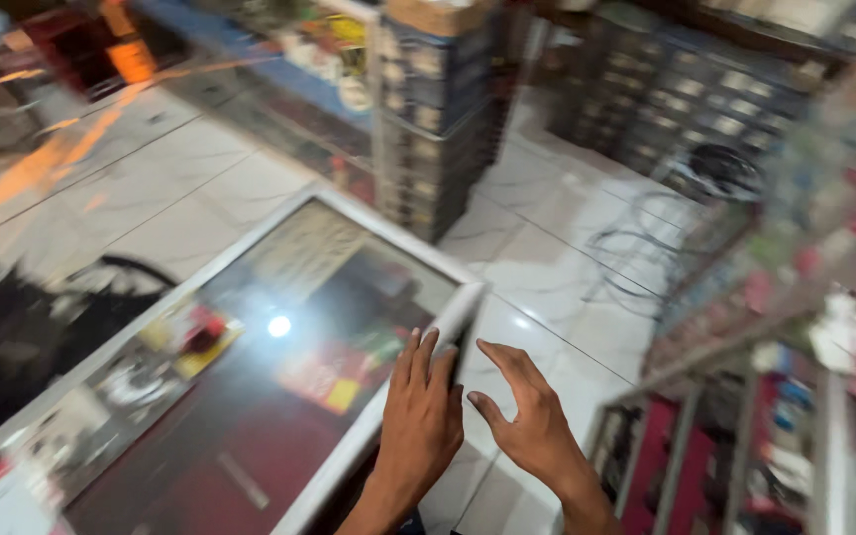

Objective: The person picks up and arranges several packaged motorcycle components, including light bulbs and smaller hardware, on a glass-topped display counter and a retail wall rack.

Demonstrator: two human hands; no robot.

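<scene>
Fingers of the left hand (423,416) lie flat on the white frame edge (453,322) of the glass tabletop (250,396). Right hand (532,421) hovers open just beside it, above the tiled floor (537,267).

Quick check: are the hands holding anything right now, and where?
Nothing is held. The left hand rests flat on the glass counter's metal edge; the right hand hovers open, empty.

2 hands: left (423,421), right (532,421). 1 glass counter (250,396). 1 drawer stack (433,119). 1 shelf wall (686,99). Approx. 3 wire coils (646,238), blurry.
</scene>
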